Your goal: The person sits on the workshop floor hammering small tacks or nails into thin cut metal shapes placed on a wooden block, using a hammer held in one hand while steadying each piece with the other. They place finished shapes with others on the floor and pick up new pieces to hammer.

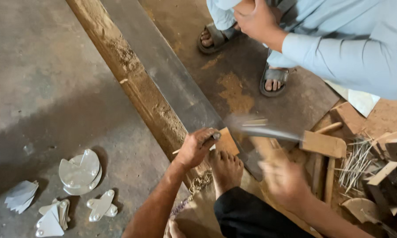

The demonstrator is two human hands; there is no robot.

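Head view, looking down at the floor. The left hand (197, 146) pinches a thin nail-like pin (212, 137) between thumb and forefinger, its tip set on a small wooden piece (227, 142) that lies on the floor just beside the person's bare foot (226, 167); the toes touch or nearly touch the near edge of the piece, seemingly steadying it. The left grip is pressed together on the pin, the pin's long axis slanting up and to the right from the fingers. The right hand (283, 180) is motion-blurred, closed around the wooden handle of a hammer (269, 132); the handle runs from the hand up toward the blurred metal head, which lies to the right of the pin and slightly above it in the frame, near but apart. So the pin sits left of the hammer head, and the left hand is the one at the piece. A long timber beam (136, 83) runs diagonally from top left down to the left hand. To the right lie wood offcuts (324, 144) and a loose pile of thin nails (355, 164). Pale flat metal shapes (80, 172) lie well apart on the floor at lower left. Another person's hand (255, 20) and sandalled feet (274, 79) are at the top.
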